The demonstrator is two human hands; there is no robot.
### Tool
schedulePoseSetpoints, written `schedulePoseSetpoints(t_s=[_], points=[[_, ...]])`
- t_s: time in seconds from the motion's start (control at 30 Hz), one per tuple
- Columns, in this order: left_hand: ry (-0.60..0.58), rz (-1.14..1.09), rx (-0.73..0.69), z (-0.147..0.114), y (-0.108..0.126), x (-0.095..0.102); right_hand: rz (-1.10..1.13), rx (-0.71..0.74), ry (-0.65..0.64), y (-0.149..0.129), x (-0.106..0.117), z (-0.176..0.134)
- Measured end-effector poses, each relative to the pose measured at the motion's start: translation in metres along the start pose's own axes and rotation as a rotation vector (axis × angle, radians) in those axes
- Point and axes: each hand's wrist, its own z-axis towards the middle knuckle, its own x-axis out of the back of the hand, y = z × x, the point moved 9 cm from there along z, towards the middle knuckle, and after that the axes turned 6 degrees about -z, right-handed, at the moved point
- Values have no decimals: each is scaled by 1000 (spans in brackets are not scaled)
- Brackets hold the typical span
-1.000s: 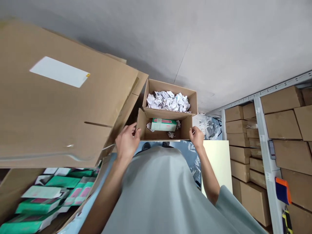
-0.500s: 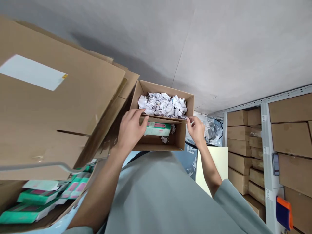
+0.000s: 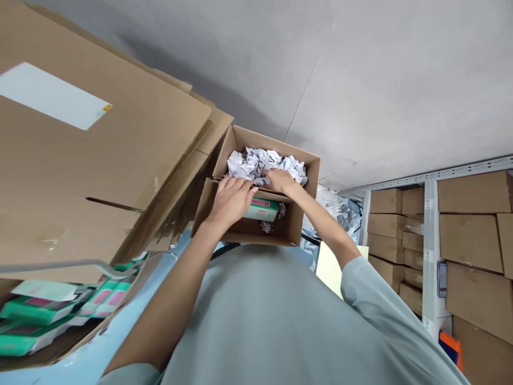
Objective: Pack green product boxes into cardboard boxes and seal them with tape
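Observation:
Crumpled white paper [image 3: 256, 160] fills the far cardboard box [image 3: 276, 142]. My right hand [image 3: 279, 181] reaches over that box's near wall, its fingers curled down into the paper and partly hidden by it. My left hand [image 3: 233, 199] lies over the wall where the two boxes meet, fingers stretched out, the tips at the paper's near left edge. Beneath and beside it, in the near cardboard box [image 3: 294, 224], sits a green and white carton [image 3: 262, 209]. A few small paper wads [image 3: 266, 227] lie around this carton.
Large flattened cardboard sheets [image 3: 120, 139] lean at the left. Below them, an open box holds several green and pink cartons [image 3: 36, 315]. More crumpled paper [image 3: 339, 211] lies beyond the boxes to the right. A metal shelf [image 3: 430, 235] with stacked brown boxes stands at far right.
My right hand has moved left from the far box's right corner into the paper. My left hand has shifted right and flattened over the box edge. The near box's left side now shows tilted outward.

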Motion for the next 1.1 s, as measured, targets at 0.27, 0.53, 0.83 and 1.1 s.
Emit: schedulePoseSetpoints(t_s=[0.27,0.53,0.83,1.1], points=[[21,-56,-14,1,3,3,-73,-21,-60,-11,-5,14],[33,-66,-61,-2,6,7,-46,-154,58,13,23,-33],[-2,-99,-100,-4,-15,21,269,-326,459,12,31,-182],[-61,-71,-54,-5,-35,18,209,-397,197,-35,-41,-190]])
